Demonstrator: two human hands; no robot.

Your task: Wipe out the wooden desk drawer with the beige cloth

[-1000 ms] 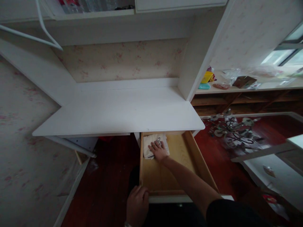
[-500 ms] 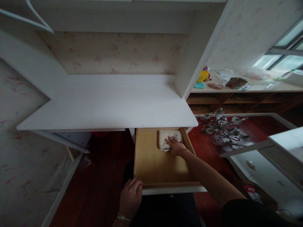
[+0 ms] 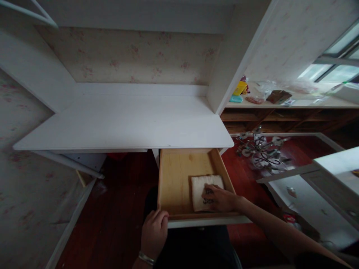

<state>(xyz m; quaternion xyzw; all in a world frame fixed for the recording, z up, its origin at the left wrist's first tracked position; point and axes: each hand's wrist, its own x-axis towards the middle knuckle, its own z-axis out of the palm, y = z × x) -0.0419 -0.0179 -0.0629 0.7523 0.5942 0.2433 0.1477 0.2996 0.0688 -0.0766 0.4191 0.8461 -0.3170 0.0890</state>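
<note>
Under a white desk (image 3: 126, 123), an open wooden drawer (image 3: 174, 179) holds a folded cloth (image 3: 200, 188) at its 5 o'clock corner. The right hand (image 3: 221, 198) presses flat on it; the left hand (image 3: 154, 233) grips the drawer front, where fingers could get pinched if it slides shut.

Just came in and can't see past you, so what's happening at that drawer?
A person is working at an open wooden drawer pulled out from under a white desk. The left hand grips the drawer's front edge at its left corner. The right hand lies flat on a folded white cloth with dark lettering, which lies on the drawer bottom near the front right. Nothing else shows in the drawer.
</note>
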